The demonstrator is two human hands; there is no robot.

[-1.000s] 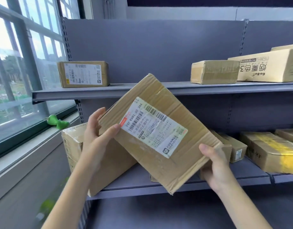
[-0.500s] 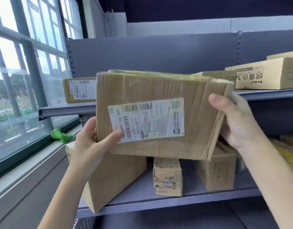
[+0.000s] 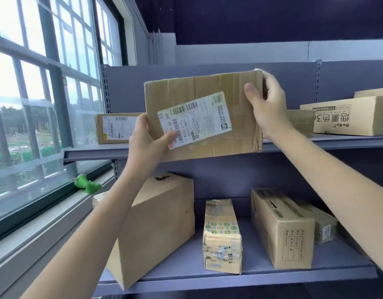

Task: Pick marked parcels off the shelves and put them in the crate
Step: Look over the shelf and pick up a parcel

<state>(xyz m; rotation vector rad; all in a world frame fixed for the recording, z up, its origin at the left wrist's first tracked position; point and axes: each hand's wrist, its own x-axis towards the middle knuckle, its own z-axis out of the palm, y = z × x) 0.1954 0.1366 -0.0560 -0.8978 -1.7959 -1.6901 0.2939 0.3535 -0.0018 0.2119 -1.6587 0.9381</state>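
I hold a flat brown cardboard parcel (image 3: 207,100) with a white shipping label up in front of the upper shelf (image 3: 315,143). My left hand (image 3: 147,141) grips its lower left corner, thumb lying on the label. My right hand (image 3: 266,104) grips its upper right corner, thumb on the front and fingers behind. The parcel's bottom edge sits at the level of the shelf's front lip. No crate is in view.
On the upper shelf sit a labelled box (image 3: 115,128) at left and a printed carton (image 3: 350,115) at right. The lower shelf (image 3: 229,277) carries a large leaning box (image 3: 158,225), a taped small box (image 3: 221,236) and a long box (image 3: 281,227). A window (image 3: 35,104) fills the left.
Both hands have raised the parcel from in front of the lower shelf up to the upper shelf and turned it level. My right hand moved from its lower corner to its top right corner.
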